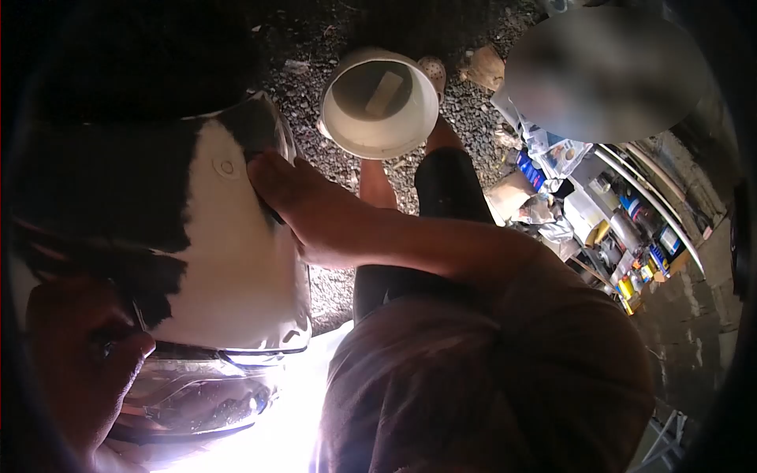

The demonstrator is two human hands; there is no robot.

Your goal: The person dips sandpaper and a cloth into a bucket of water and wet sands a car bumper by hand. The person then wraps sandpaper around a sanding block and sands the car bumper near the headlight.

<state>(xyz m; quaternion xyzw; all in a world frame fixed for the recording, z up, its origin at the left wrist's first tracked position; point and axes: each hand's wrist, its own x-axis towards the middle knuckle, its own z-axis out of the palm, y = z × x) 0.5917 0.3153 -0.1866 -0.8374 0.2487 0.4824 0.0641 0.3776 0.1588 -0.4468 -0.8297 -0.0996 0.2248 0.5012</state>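
A dark car body panel point(102, 185) with a wide pale patch point(229, 260) fills the left side. Against the upper right edge of this patch rests my right hand point(303, 201), reaching across from the right. Its fingers press down over a dark flat piece point(274, 211), like sandpaper, mostly hidden beneath them. My left hand point(87, 355) is at the lower left in deep shadow, beside the panel and above the clear headlight point(197, 394). Its thumb shows, but the other fingers are too dark to make out.
Near my legs stands a white bucket point(378, 140) with a pale rectangular piece point(384, 93) inside. Gravel point(307, 87) covers the ground. To the right lies a pile of boxes, bottles and packets point(599, 213), beside a long pale curved strip point(662, 205). Bright glare washes out the area below the headlight.
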